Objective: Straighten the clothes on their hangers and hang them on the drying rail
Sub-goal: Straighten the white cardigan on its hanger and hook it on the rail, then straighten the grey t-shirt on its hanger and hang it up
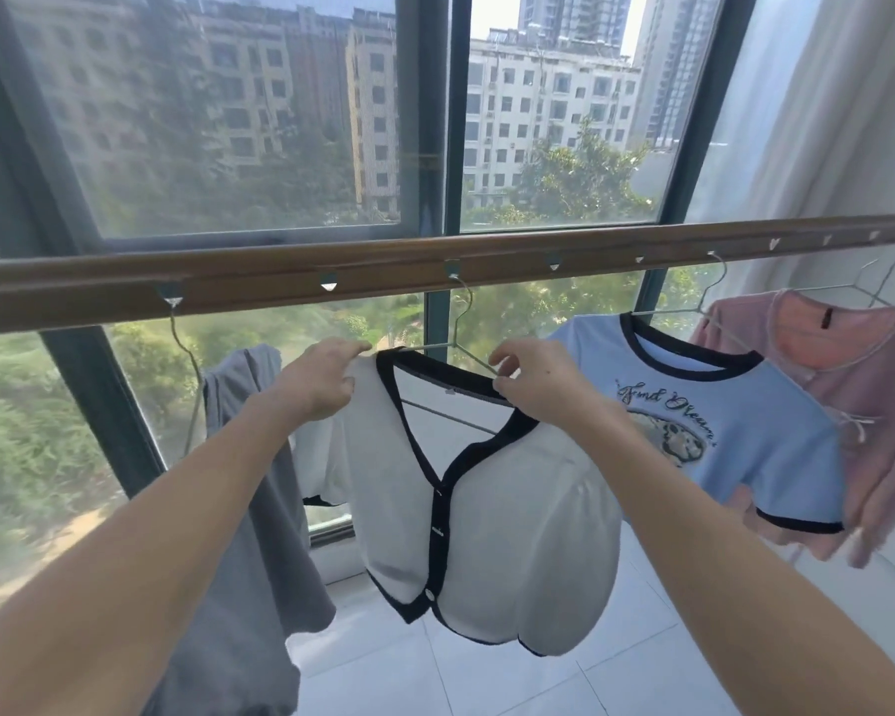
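Hands, left hand (321, 377) and right hand (530, 385), pinch white cardigan (487, 509) shoulders under brown rail (383, 271) by window (228, 121)

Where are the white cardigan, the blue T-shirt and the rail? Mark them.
white cardigan (512, 519): head view, on its front panel.
blue T-shirt (776, 436): head view, on its chest.
rail (383, 273): head view, on its brown face.

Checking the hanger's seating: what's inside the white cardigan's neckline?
Inside the white cardigan, a wire hanger shows: its sloping arms and crossbar. The hanger's ends are covered by the shoulders, under each hand.
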The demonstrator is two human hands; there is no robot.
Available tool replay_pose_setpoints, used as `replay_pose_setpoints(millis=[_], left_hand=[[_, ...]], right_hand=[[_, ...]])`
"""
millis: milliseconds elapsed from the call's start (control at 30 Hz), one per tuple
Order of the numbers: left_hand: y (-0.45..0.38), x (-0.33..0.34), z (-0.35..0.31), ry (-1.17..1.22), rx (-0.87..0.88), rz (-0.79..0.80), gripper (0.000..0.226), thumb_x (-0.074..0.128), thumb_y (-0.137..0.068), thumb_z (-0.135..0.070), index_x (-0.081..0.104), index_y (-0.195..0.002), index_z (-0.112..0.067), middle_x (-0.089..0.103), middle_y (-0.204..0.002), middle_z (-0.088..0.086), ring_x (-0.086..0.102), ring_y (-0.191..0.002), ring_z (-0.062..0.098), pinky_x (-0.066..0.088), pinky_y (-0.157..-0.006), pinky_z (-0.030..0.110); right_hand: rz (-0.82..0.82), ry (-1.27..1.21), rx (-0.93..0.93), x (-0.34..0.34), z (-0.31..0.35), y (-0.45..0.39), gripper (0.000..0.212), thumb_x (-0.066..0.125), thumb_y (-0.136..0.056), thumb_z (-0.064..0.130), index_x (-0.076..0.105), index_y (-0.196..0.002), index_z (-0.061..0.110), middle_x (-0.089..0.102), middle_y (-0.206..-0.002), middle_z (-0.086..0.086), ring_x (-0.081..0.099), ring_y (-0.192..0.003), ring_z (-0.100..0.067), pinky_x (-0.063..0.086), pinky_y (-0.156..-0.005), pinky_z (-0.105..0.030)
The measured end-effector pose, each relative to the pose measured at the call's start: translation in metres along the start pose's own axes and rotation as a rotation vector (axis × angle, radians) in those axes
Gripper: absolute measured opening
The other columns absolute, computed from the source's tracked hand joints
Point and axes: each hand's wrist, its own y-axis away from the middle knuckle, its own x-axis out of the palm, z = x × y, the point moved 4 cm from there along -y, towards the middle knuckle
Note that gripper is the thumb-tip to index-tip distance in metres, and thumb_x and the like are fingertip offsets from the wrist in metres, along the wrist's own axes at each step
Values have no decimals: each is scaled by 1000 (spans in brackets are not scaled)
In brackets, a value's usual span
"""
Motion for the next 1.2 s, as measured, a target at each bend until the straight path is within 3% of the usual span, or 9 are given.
replay_pose_setpoints(millis=[100, 267, 400, 500, 700, 800, 967, 1200], left_hand=[[8, -13, 0, 62, 62, -51, 42, 52, -92, -11, 52, -133, -18, 54, -137, 5, 49, -124, 23, 38, -105, 37], [31, -45, -10, 133, 140, -209, 36, 61, -88, -5, 62, -124, -9, 67, -120, 6, 62, -101, 18, 48, -90, 29], [45, -60, -10, 132, 65, -236, 34, 59, -91, -10, 61, -124, -17, 65, -120, -2, 60, -103, 13, 46, -83, 22], [56, -64, -7, 175, -28, -227, 31, 56, -93, -13, 60, -123, -21, 61, -120, -9, 58, -104, 7, 41, -83, 18], [94, -83, -9, 288, -68, -310, 27, 58, -92, -6, 67, -116, -13, 69, -106, -4, 65, -96, 4, 52, -88, 19], [123, -102, -1, 336, -93, -382, 25, 60, -91, -4, 69, -111, -13, 72, -96, -5, 67, -90, 2, 51, -80, 12], [170, -128, 35, 442, -207, -517, 17, 60, -91, -4, 72, -101, -9, 73, -81, 3, 70, -74, 13, 55, -71, 19], [227, -129, 89, 481, -276, -492, 16, 62, -90, -7, 71, -99, -16, 74, -86, -3, 70, -79, 7, 54, -75, 22]], right_hand=[[-26, 17, -36, 5, 7, -7, 17, 61, -92, 18, 72, -104, 13, 70, -95, -4, 64, -84, -20, 51, -69, -29], [-19, 24, -122, 13, 24, -21, 19, 56, -95, 18, 73, -97, 9, 71, -90, -6, 64, -84, -25, 48, -70, -29], [-30, 57, -164, 22, 36, -33, 36, 53, -94, 11, 58, -58, 16, 54, -57, 1, 52, -57, -17, 31, -48, -19], [-23, 40, -185, 30, 38, -40, 29, 54, -92, 10, 66, -65, 7, 63, -62, -9, 60, -59, -25, 40, -48, -26], [8, 131, -177, 30, 44, -53, 29, 58, -89, 11, 52, -61, 6, 52, -64, -10, 50, -56, -27, 34, -46, -27], [-35, 173, -193, 25, 62, -49, 29, 59, -88, 15, 49, -62, 6, 50, -65, -8, 50, -61, -30, 32, -47, -30], [-47, 157, -301, 26, 119, -19, 27, 52, -96, 33, 69, -89, 13, 67, -85, -6, 62, -77, -28, 44, -60, -30], [48, 17, -390, 66, 184, 27, 28, 56, -93, 29, 72, -85, 8, 71, -79, -9, 64, -73, -28, 56, -64, -37]])
